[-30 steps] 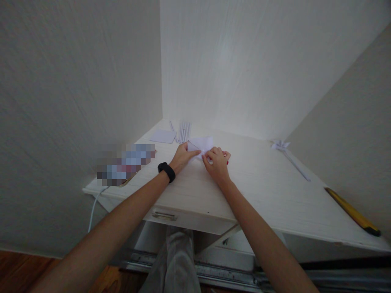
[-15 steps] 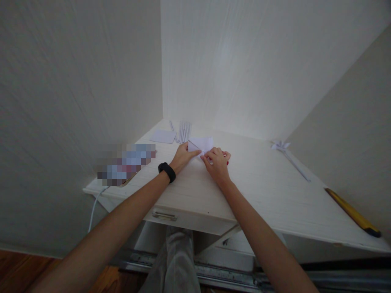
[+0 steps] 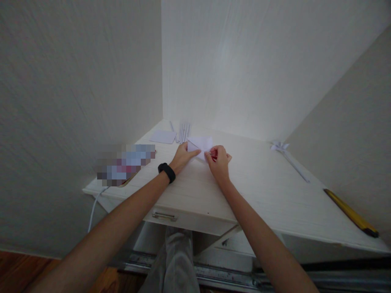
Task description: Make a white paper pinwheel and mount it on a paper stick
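A white sheet of paper [image 3: 201, 143], partly folded, lies on the white desk [image 3: 259, 183] near the wall corner. My left hand [image 3: 183, 156], with a black band on its wrist, lies flat on the sheet's left edge and pins it down. My right hand [image 3: 218, 159] has its fingers curled onto the sheet's near right part and pinches a fold there. The two hands almost touch over the paper.
A white paper square [image 3: 163, 136] and several thin white paper sticks [image 3: 184, 131] lie behind the sheet. A paper pinwheel on a stick [image 3: 285, 152] rests at the right. A yellow utility knife [image 3: 351, 211] lies by the right wall. A blurred object [image 3: 126, 162] sits at the desk's left edge.
My right hand has curled its fingers tighter and shifted slightly along the fold. My left hand has stayed flat on the paper.
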Tool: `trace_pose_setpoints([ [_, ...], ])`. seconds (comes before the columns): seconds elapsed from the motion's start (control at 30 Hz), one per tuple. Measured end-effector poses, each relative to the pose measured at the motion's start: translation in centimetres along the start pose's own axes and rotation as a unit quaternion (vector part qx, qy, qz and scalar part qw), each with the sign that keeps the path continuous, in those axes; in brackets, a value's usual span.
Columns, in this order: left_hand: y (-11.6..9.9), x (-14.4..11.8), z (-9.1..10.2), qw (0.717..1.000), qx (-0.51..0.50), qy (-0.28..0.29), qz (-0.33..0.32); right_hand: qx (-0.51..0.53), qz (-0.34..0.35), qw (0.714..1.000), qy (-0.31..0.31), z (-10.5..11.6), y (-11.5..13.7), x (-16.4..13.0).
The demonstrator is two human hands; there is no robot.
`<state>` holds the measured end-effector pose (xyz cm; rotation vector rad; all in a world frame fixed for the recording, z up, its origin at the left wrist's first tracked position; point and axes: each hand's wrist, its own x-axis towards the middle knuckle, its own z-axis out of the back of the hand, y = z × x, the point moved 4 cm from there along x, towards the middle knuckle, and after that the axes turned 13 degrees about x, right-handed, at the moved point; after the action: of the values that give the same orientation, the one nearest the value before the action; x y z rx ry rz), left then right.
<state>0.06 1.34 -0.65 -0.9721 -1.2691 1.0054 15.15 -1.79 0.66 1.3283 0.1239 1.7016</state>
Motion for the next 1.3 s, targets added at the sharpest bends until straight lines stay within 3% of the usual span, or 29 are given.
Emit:
trace_pose_setpoints([
  [0.13,-0.1,-0.1,-0.2,1.0,-0.019,0.018,0.0,0.087,-0.054,0.994,-0.023,-0.3,-1.1,0.2],
  [0.3,-0.2,-0.2,-0.3,0.999,-0.03,0.027,-0.007,0.155,-0.062,0.984,0.062,-1.1,-1.6,0.2],
  [0.97,-0.3,-0.3,-0.4,0.999,-0.035,0.033,0.003,0.22,-0.077,0.969,0.079,-0.8,-1.3,0.1],
  [1.13,-0.2,-0.1,0.1,0.999,-0.026,-0.026,-0.001,0.228,-0.065,0.968,0.082,-1.1,-1.4,0.1],
  [1.3,-0.1,0.0,0.9,0.995,-0.047,-0.09,0.002,0.105,0.005,0.993,0.057,-0.9,-0.7,-0.1],
])
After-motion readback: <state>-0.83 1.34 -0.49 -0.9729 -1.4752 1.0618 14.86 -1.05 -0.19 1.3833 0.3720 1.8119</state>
